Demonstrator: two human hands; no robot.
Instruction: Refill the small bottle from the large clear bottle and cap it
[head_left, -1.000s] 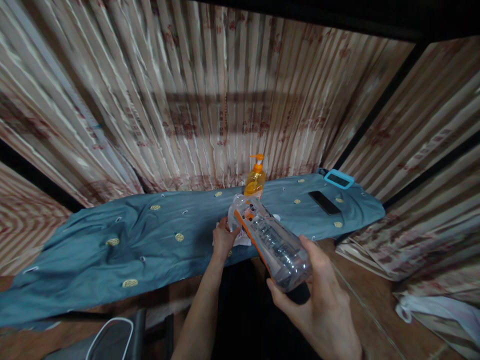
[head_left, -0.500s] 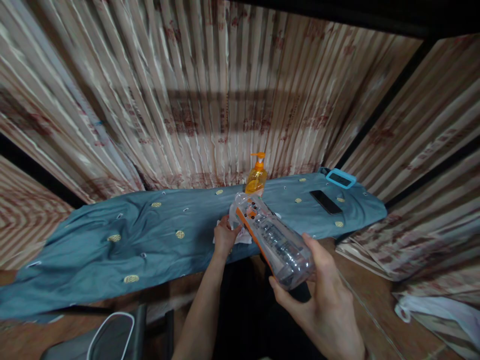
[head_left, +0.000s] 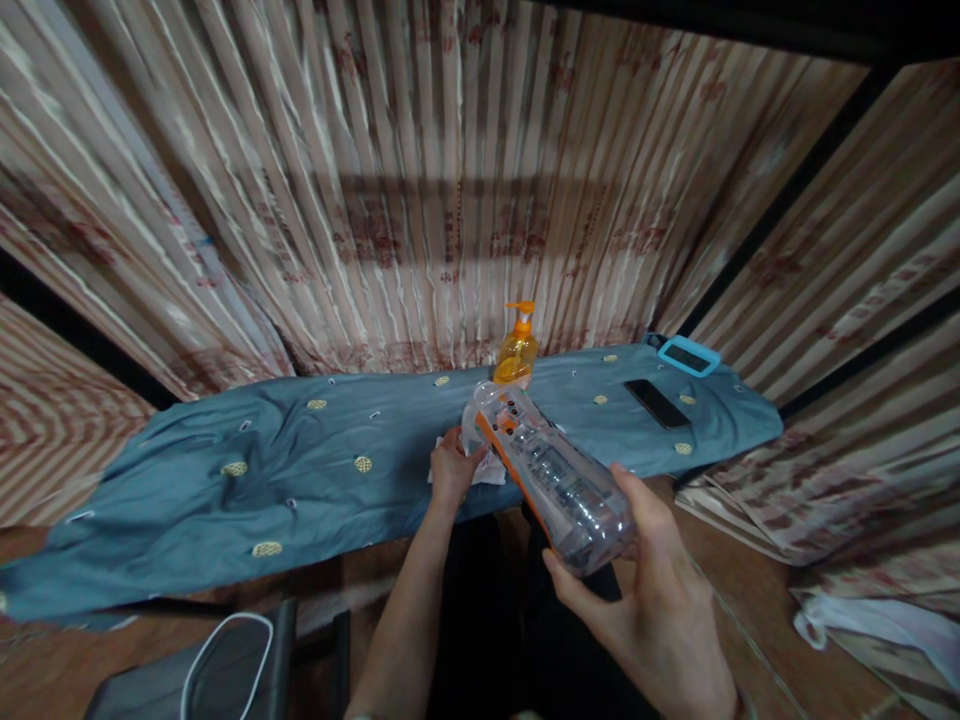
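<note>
A clear plastic bottle (head_left: 574,495) with an orange stripe along its side and dark print is tilted above the table's front edge. My right hand (head_left: 652,590) grips its wide base between thumb and fingers. At the far end, my left hand (head_left: 456,468) closes its fingers on the rounded, see-through top (head_left: 474,425). Beneath that hand, a white tissue or cloth (head_left: 491,470) lies on the table, partly covered. Just behind the bottle's top stands an orange pump bottle (head_left: 517,350) with yellow-orange liquid.
A blue-green patterned cloth (head_left: 300,460) covers the long narrow table. On its right side lie a black phone (head_left: 657,403) and a light-blue framed object (head_left: 688,356). Curtains (head_left: 420,200) hang behind. A dark chair or bag with a white loop (head_left: 225,665) is at lower left.
The camera view has shifted slightly. Both hands keep their hold on the clear bottle, whose tilt looks nearly the same.
</note>
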